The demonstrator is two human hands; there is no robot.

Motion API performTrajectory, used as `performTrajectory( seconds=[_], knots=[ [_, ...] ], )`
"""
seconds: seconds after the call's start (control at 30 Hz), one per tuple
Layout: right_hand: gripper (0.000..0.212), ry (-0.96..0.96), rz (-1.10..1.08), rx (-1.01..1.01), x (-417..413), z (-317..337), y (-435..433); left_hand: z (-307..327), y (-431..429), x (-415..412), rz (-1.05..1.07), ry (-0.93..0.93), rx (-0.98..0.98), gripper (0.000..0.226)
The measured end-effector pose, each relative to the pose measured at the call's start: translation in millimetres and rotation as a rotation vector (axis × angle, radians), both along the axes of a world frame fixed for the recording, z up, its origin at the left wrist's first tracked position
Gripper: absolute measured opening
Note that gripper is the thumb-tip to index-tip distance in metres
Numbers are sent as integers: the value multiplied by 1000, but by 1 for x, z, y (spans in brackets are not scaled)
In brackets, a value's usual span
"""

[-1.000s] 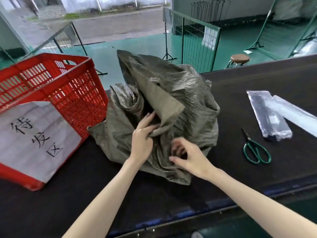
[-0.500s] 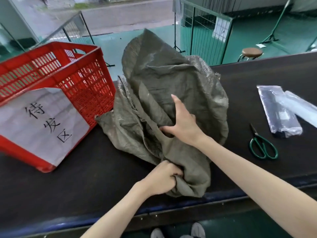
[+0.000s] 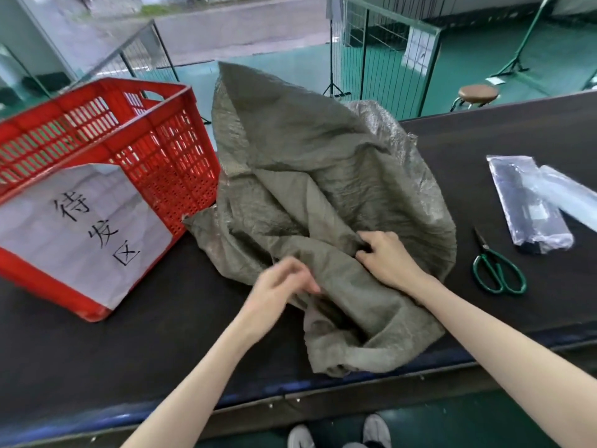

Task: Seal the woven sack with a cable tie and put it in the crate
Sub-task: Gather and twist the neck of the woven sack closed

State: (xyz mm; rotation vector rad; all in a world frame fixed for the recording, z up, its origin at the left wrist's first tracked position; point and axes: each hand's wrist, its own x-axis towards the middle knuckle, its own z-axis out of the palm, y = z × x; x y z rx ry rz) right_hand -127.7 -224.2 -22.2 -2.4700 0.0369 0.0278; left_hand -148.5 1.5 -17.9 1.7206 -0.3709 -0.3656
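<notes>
A crumpled grey-green woven sack point(image 3: 323, 176) lies in the middle of the dark table, its loose mouth end spread toward me. My right hand point(image 3: 384, 257) pinches a fold of the sack near its centre. My left hand point(image 3: 281, 286) is blurred with motion and rests at the sack's near-left fold with its fingers curled on the fabric. A red lattice crate point(image 3: 151, 137) with a white paper label stands left of the sack, touching it. Clear bags of dark cable ties point(image 3: 529, 205) lie at the right.
Green-handled scissors point(image 3: 497, 270) lie right of the sack, near the bags. The dark table point(image 3: 129, 344) ends in a front edge just below my forearms. Wire fence panels and a round stool point(image 3: 475, 92) stand on the green floor beyond the table.
My right hand has slid down from the sack's upper middle to grip a fold. My left hand has lifted from the near hem up to the left fold. The sack has flattened toward me.
</notes>
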Motion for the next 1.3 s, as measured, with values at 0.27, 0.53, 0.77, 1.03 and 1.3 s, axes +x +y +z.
performTrajectory(
  seconds=[0.27,0.53,0.77,1.03,1.3],
  knots=[
    [30,260,94,-294,-24,6,-28,2,-21,57,703,266,-67,102],
    [36,-228,45,4,-20,56,-9,8,-35,68,602,62,-91,62],
    [65,-524,87,52,14,102,12,12,-40,40,527,-479,399,26],
    [99,-226,525,-174,48,114,23,9,-35,14,216,-560,519,29],
    [17,-161,405,-324,52,66,-21,8,-21,12,-56,-482,177,26]
  ],
)
